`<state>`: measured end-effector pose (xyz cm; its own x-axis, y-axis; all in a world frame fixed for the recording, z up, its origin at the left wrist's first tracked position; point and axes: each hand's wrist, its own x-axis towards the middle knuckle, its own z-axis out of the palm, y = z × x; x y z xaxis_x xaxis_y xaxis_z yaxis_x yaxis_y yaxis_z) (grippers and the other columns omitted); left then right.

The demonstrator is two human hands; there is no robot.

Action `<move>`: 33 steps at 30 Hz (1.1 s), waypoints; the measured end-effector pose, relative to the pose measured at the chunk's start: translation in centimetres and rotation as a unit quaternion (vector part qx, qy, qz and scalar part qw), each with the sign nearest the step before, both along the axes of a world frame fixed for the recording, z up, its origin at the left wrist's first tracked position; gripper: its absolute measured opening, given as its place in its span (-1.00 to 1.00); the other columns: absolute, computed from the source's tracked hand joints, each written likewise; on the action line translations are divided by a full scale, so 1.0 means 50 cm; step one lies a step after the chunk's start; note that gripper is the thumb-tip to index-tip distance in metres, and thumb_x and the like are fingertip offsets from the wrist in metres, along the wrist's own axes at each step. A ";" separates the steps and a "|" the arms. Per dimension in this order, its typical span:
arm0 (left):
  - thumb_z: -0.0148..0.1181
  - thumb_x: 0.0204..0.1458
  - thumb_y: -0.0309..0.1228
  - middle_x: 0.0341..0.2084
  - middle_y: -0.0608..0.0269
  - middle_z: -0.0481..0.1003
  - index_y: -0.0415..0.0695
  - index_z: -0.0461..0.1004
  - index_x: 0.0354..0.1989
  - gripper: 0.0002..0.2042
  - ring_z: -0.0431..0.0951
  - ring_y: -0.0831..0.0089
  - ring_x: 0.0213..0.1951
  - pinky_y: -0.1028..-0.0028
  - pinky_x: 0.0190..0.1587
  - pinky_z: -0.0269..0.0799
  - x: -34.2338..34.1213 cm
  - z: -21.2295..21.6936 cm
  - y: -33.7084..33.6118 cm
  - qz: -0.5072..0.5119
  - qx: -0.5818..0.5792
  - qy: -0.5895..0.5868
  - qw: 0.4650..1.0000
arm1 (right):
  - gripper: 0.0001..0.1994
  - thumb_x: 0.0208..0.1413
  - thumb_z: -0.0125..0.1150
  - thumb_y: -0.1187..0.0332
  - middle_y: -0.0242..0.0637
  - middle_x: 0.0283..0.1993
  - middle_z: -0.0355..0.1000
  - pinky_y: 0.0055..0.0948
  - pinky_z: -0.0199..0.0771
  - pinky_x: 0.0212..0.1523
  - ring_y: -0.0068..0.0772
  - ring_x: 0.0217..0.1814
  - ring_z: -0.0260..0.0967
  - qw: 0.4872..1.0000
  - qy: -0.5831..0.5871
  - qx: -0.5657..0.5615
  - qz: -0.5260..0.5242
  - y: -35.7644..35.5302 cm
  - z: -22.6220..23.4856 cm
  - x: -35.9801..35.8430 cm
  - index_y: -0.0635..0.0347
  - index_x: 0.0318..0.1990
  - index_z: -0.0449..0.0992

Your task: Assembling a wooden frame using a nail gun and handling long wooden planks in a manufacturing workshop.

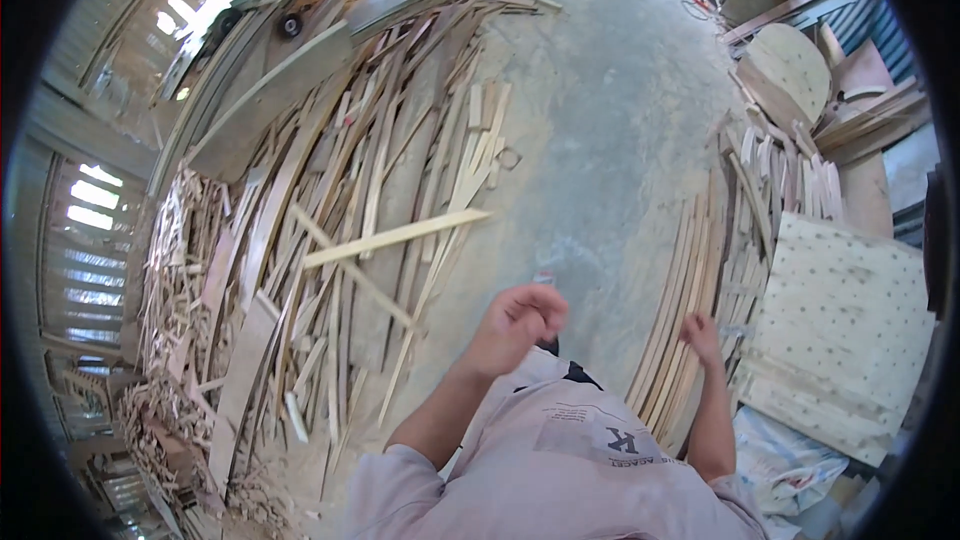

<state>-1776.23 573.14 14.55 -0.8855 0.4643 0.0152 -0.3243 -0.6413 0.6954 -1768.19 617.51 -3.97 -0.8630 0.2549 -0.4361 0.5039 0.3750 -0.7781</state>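
My left hand (524, 322) is raised in front of my body, its fingers curled in and nothing showing between them. Farther right, my right hand (702, 336) hangs over a bundle of long, thin wood strips (668, 315) on the floor. Its fingers are also curled, and I see nothing in them. Whether that hand touches the strips, I cannot tell. A pale wood strip (395, 238) lies crosswise over a thinner strip (375, 292) on top of the scrap at the left.
Loose boards and offcuts (300, 180) cover the left side, with smaller scraps (180, 270) by the slatted wall. Bare concrete floor (610, 110) runs ahead. At right are a dotted panel (840, 315), a round board (787, 70), more strips (790, 170) and a plastic sack (785, 460).
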 end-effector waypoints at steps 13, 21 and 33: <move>0.20 0.10 -0.41 -0.42 0.40 0.51 -0.21 0.52 -0.20 -0.84 0.45 0.68 -0.38 0.60 -0.31 0.38 -1.039 -0.059 0.502 -0.136 -0.376 0.107 0.910 | -0.64 0.18 0.07 0.18 0.00 -0.24 0.49 -0.21 0.51 -0.41 -0.12 -0.34 0.53 0.908 -0.364 -0.128 -0.163 0.315 -0.192 -0.245 0.36 -0.09 0.40; 0.26 0.02 -0.22 -0.38 0.14 0.58 -0.23 0.51 -0.17 -0.67 0.57 0.45 -0.35 0.44 -0.24 0.47 -1.516 -0.285 0.722 -0.131 -0.617 0.182 0.755 | -0.66 0.13 0.06 0.17 -0.10 -0.45 0.53 -0.23 0.53 -0.47 -0.23 -0.51 0.51 0.962 -0.247 -0.071 -0.094 0.640 -0.222 -1.072 0.34 -0.38 0.51; 0.23 -0.04 -0.11 -0.24 0.03 0.57 -0.18 0.51 -0.12 -0.58 0.58 0.18 -0.18 0.31 -0.10 0.47 -2.173 -0.371 0.727 -0.134 -0.669 0.025 0.730 | -0.71 0.21 0.06 0.17 -0.22 -0.46 0.51 -0.50 0.39 -0.59 -0.43 -0.53 0.49 0.988 -0.008 -0.072 -0.135 0.908 -0.012 -2.390 0.26 -0.24 0.45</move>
